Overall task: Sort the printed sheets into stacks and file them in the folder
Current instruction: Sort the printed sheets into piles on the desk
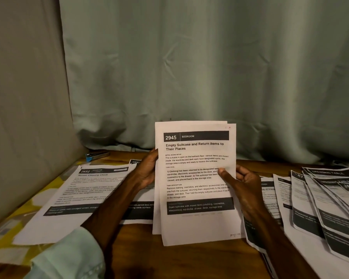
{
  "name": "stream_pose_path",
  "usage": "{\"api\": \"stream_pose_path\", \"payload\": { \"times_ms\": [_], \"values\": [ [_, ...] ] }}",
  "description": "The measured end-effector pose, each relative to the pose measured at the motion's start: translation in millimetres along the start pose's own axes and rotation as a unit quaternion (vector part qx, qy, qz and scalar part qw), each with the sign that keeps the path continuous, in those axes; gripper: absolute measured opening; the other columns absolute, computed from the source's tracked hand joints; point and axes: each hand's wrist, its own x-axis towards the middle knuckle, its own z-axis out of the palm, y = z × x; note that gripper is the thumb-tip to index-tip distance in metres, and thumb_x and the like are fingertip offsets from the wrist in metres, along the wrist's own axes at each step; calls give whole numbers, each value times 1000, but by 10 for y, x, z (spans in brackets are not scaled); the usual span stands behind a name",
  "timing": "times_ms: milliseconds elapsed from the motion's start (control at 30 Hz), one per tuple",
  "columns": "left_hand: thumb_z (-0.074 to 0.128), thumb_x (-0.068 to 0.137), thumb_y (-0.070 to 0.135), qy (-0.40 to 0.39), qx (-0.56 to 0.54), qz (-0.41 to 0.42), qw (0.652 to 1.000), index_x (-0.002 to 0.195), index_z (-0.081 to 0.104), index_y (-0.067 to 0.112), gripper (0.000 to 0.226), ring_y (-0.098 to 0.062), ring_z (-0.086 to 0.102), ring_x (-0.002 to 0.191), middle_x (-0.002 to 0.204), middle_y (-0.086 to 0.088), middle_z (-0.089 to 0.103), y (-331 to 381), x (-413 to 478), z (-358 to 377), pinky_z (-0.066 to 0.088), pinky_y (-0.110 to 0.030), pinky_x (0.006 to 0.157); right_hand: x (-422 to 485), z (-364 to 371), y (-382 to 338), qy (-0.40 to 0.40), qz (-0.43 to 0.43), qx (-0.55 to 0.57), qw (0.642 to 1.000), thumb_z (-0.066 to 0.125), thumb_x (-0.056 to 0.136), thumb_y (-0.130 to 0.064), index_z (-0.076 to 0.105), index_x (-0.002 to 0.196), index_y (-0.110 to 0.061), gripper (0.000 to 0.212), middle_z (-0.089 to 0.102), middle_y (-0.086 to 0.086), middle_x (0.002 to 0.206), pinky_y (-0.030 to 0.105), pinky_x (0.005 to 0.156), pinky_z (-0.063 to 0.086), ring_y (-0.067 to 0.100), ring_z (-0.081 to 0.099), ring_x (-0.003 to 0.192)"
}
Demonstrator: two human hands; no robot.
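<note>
Held sheets: the held sheets (195,178) are a thin bundle lifted upright at the middle of the view, bottom edges just above the table (139,248). The front page reads "2945 BEDROOM – Empty Suitcase and Return Items to Their Places", and a second page peeks out at its 1 o'clock corner.
Left hand: the left hand (148,170) is at 9 o'clock of the bundle and grips its left edge. Its fingers curl behind the paper, out of sight.
Right hand: the right hand (242,184) is at 3 o'clock of the bundle. Its thumb (224,173) presses the front page, with the other fingers curled behind the right edge.
Sheet 2652: the sheet 2652 (79,198), "Screen Cleaning Check", lies flat at 9 o'clock of the bundle, partly under the left forearm.
Fanned pile: a fanned pile (330,198) of overlapping printed pages lies at 3 o'clock – well past the right hand.
Stapler: a stapler (96,156) with a blue end rests at 10 o'clock, near the back edge of the table.
Yellow cloth: a yellow cloth (28,206) lies at 8 o'clock, under sheet 2652.
Sleeve: a pale sleeve (73,254) covers the left arm at 7 o'clock.
Curtain: a grey-green curtain (189,67) hangs at 12 o'clock, behind the table.
</note>
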Motion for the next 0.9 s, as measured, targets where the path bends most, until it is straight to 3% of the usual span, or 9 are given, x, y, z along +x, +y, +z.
{"api": "stream_pose_path", "payload": {
  "times_ms": [100, 233, 333, 433, 500, 567, 667, 767, 900],
  "values": [
    [51, 94, 31, 9, -13, -31, 999, 96, 82, 13, 36, -25, 76, 84, 96, -10, 78, 44, -40, 41, 63, -39, 73, -35, 53, 1, 15, 2, 15, 1000, 78, 85, -13, 66, 116, -11, 33, 79, 4, 104, 43, 67, 64, 29, 77, 87],
    [40, 104, 33, 23, -21, -23, 999, 92, 83, 13, 49, -25, 76, 81, 93, -10, 78, 112, -84, 72, 62, -37, 69, -113, 174, 18, 30, 11, 36, 999, 81, 83, -13, 67, 114, -12, 34, 79, 5, 103, 50, 73, 63, 31, 77, 88],
    [39, 105, 44, 29, -35, -11, 999, 102, 81, 12, 52, -27, 75, 88, 100, -11, 78, 185, -146, 88, 62, -41, 79, -158, 273, -13, 36, 16, 43, 998, 82, 82, -13, 67, 112, -13, 34, 79, 5, 102, 45, 68, 65, 30, 77, 86],
    [38, 104, 54, 25, -36, -6, 999, 125, 71, 13, 58, -34, 69, 113, 126, -16, 70, 263, -200, 14, 56, -50, 98, -119, 380, -66, 58, 15, 45, 997, 85, 77, -14, 63, 118, -20, 46, 78, 3, 104, 45, 68, 64, 27, 78, 86],
    [45, 102, 51, 35, 3, -23, 999, 134, 65, 14, 53, -35, 65, 121, 135, -16, 66, 333, -304, -70, 55, -49, 100, -59, 496, -115, 68, 14, 46, 997, 88, 75, -15, 62, 121, -22, 54, 78, 1, 105, 44, 66, 64, 24, 78, 85],
    [57, 101, 37, 55, 101, -21, 993, 132, 64, 13, 40, -31, 70, 114, 130, -15, 69, 412, -429, -157, 59, -45, 93, 1, 654, -152, 63, 23, 54, 996, 88, 75, -16, 63, 122, -21, 54, 78, 3, 105, 45, 68, 64, 25, 78, 84],
    [69, 96, 21, 128, 264, 19, 956, 117, 68, 18, 21, -25, 75, 102, 121, -9, 74, 524, -563, -407, 61, -43, 87, 64, 980, -149, 36, 49, 52, 997, 87, 78, -17, 66, 115, -17, 43, 78, 7, 104, 53, 75, 63, 30, 78, 84],
    [66, 98, 16, 175, 256, 31, 950, 119, 68, 13, 22, -26, 74, 103, 120, -10, 74, 650, -641, -694, 59, -45, 92, 87, 1321, -108, -20, 87, 43, 995, 80, 86, -19, 67, 117, -4, 36, 77, 13, 105, 51, 77, 63, 33, 77, 87],
    [60, 102, 12, 222, 293, 50, 929, 127, 66, 3, 28, -31, 71, 110, 124, -13, 71, 882, -841, -1103, 57, -45, 97, 70, 1708, -49, -140, 100, -13, 985, 69, 96, -26, 69, 115, -8, 26, 79, 7, 103, 38, 72, 62, 26, 77, 87]
  ]
}}
